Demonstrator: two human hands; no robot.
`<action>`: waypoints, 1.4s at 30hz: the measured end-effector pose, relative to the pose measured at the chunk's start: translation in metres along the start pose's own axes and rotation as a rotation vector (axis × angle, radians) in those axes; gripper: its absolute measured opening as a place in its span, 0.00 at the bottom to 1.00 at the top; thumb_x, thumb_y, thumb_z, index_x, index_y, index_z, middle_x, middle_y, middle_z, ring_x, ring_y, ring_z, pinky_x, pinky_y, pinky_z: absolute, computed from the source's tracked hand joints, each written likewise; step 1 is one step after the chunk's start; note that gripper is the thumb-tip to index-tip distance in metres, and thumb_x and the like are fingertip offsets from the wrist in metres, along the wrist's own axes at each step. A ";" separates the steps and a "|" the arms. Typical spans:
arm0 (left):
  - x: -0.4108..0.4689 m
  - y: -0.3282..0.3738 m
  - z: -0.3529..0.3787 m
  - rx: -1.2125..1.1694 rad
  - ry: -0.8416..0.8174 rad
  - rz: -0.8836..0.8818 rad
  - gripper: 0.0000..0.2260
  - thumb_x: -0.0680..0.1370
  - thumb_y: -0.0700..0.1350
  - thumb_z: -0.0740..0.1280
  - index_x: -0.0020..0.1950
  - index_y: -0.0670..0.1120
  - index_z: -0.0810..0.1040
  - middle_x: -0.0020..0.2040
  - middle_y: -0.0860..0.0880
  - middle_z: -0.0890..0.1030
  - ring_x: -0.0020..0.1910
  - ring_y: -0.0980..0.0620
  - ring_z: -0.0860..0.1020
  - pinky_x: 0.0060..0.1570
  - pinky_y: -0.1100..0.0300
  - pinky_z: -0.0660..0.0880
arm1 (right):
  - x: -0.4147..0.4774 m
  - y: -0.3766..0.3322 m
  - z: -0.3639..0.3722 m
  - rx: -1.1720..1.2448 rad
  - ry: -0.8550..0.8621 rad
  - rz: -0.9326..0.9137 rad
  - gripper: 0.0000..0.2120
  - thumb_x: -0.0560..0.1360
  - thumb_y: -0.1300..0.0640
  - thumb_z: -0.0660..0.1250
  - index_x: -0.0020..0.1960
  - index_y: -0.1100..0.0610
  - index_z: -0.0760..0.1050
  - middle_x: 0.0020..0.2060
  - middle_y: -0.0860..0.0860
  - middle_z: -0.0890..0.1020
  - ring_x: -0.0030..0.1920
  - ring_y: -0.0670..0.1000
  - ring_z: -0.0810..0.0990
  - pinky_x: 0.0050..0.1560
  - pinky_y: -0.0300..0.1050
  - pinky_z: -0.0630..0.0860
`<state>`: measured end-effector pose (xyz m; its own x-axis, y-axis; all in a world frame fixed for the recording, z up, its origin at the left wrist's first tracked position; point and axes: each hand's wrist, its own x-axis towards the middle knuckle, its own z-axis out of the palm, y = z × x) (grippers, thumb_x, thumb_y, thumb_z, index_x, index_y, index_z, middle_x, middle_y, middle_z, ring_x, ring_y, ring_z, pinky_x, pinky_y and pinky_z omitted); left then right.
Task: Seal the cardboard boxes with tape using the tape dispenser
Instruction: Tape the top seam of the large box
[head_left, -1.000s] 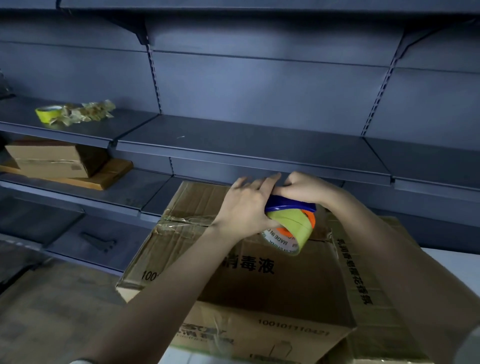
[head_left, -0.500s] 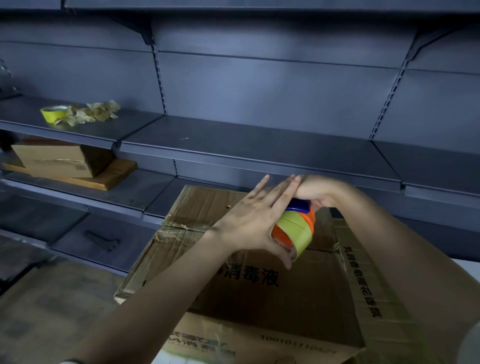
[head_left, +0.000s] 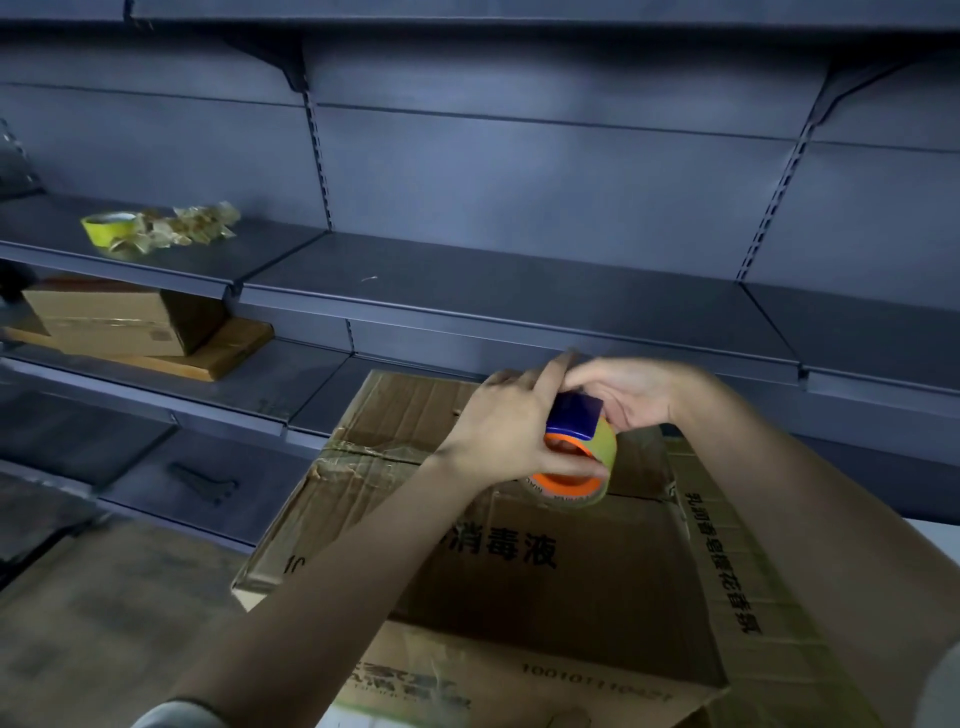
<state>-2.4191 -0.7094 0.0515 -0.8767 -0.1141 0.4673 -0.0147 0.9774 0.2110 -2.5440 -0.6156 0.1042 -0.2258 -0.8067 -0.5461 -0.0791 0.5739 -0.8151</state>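
- The left hand (head_left: 506, 431) grips the tape dispenser (head_left: 574, 418): a blue plastic guard over a round, orange-cored roll of glossy yellowish tape.
- The right hand (head_left: 631, 395) clasps its far side.
- Both hold it over the creased cardboard box (head_left: 519, 582).

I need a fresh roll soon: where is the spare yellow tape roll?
Head view, far left: the spare tape roll sits on the shelf, beside a heap of crumpled tape, above the small cardboard box.
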 end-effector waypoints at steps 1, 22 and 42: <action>-0.002 0.002 0.003 0.051 0.066 0.008 0.47 0.61 0.70 0.70 0.70 0.42 0.64 0.55 0.44 0.80 0.51 0.45 0.79 0.56 0.53 0.71 | 0.001 0.002 0.000 -0.021 0.016 -0.017 0.07 0.78 0.59 0.58 0.51 0.58 0.75 0.39 0.53 0.81 0.39 0.50 0.81 0.40 0.43 0.78; -0.022 -0.024 -0.003 -0.272 -0.093 -0.172 0.33 0.66 0.59 0.74 0.63 0.45 0.65 0.55 0.48 0.78 0.54 0.50 0.75 0.52 0.63 0.70 | 0.028 -0.029 0.037 -0.962 0.207 0.091 0.18 0.73 0.42 0.64 0.42 0.57 0.74 0.35 0.53 0.81 0.36 0.53 0.80 0.37 0.43 0.76; -0.073 -0.083 0.012 0.160 -0.225 -0.529 0.24 0.82 0.52 0.45 0.77 0.43 0.48 0.76 0.44 0.58 0.76 0.52 0.48 0.74 0.55 0.38 | 0.031 0.003 0.031 -1.068 0.523 -0.296 0.27 0.73 0.31 0.55 0.33 0.53 0.73 0.25 0.48 0.76 0.27 0.48 0.75 0.30 0.40 0.68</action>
<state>-2.3598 -0.7795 -0.0106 -0.8105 -0.5696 0.1368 -0.5344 0.8146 0.2255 -2.5215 -0.6431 0.0794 -0.4075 -0.9129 -0.0225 -0.8943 0.4040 -0.1922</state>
